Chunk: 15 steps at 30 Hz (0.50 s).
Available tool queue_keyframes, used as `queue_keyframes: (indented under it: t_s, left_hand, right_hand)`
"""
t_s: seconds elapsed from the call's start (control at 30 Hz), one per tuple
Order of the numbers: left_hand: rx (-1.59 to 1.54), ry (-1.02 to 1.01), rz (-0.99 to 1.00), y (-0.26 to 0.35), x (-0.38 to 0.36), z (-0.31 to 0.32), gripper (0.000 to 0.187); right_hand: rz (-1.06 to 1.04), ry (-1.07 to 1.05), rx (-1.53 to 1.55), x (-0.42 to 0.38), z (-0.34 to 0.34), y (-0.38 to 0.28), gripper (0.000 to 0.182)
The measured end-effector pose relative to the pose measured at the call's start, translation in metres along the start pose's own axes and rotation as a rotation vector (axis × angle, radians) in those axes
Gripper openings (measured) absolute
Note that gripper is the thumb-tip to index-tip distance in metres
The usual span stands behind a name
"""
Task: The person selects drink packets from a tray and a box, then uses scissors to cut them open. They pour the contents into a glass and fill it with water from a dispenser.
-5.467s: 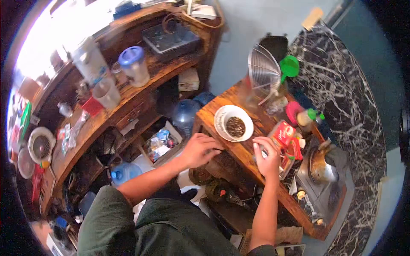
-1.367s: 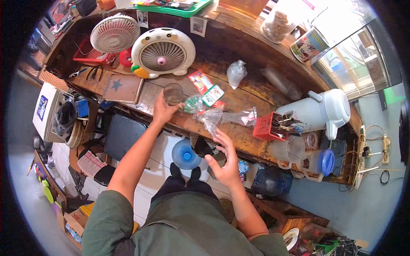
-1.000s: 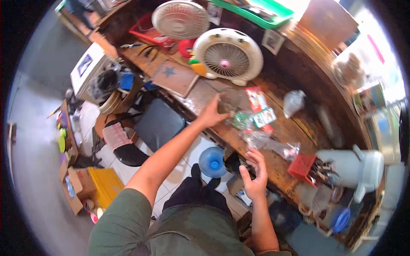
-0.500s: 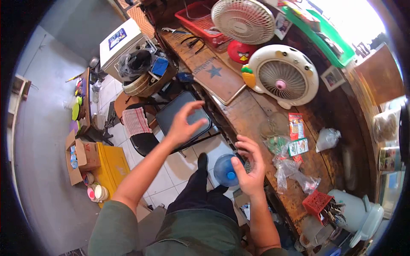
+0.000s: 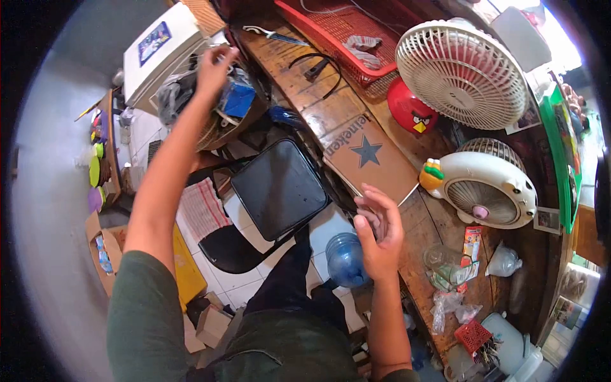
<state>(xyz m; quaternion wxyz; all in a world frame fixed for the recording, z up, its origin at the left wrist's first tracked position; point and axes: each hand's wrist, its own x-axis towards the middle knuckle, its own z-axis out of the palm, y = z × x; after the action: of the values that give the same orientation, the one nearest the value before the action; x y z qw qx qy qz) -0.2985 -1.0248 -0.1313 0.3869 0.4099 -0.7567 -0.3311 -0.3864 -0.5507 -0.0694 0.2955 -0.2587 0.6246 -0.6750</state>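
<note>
My left hand (image 5: 215, 71) is stretched far forward over a box of odds and ends, its fingers bent with a gap to the thumb and nothing seen between them. Below it lie a blue packet (image 5: 237, 100) and a dark plastic bag (image 5: 175, 102). My right hand (image 5: 382, 235) hovers by the near edge of the wooden counter (image 5: 414, 223), fingers loosely curved, thumb apart, holding nothing. Beneath it on the floor side stands a large blue water bottle (image 5: 345, 261), partly covered by the hand. A brown Heineken board (image 5: 363, 153) lies on the counter just ahead.
A black-seated chair (image 5: 280, 188) stands in front of me with a striped cloth (image 5: 202, 207) beside it. On the counter are two fans, one white (image 5: 461, 73) and one cow-shaped (image 5: 487, 191), a red basket (image 5: 375, 70), a knife (image 5: 277, 35) and a glass mug (image 5: 445, 264).
My left hand has moved forward and left, from above the chair to over the box. My right hand stays nearly in place. The view has shifted forward along the counter.
</note>
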Motion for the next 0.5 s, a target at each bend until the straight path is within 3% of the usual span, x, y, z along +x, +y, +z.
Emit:
queue_keyframes:
  t_s: [0.07, 0.13, 0.27, 0.37, 0.5]
  left_hand:
    - [-0.051, -0.015, -0.133, -0.030, 0.060, 0.005, 0.067]
    - [-0.127, -0.015, -0.192, -0.007, 0.082, 0.009, 0.081]
    - [-0.277, -0.085, -0.294, -0.028, 0.140, 0.015, 0.097]
    - [-0.439, -0.091, -0.389, -0.026, 0.152, 0.022, 0.079]
    - [-0.491, -0.157, -0.428, -0.046, 0.167, 0.026, 0.039]
  right_hand:
    - [0.015, 0.034, -0.012, 0.016, 0.006, 0.004, 0.039]
    - [0.019, 0.060, -0.046, 0.023, 0.008, 0.006, 0.038]
    - [0.072, 0.135, -0.083, 0.022, 0.006, 0.013, 0.038]
    - [0.178, 0.179, -0.115, 0.013, 0.006, 0.015, 0.034]
    - [0.248, 0.184, -0.166, 0.004, 0.003, 0.022, 0.032]
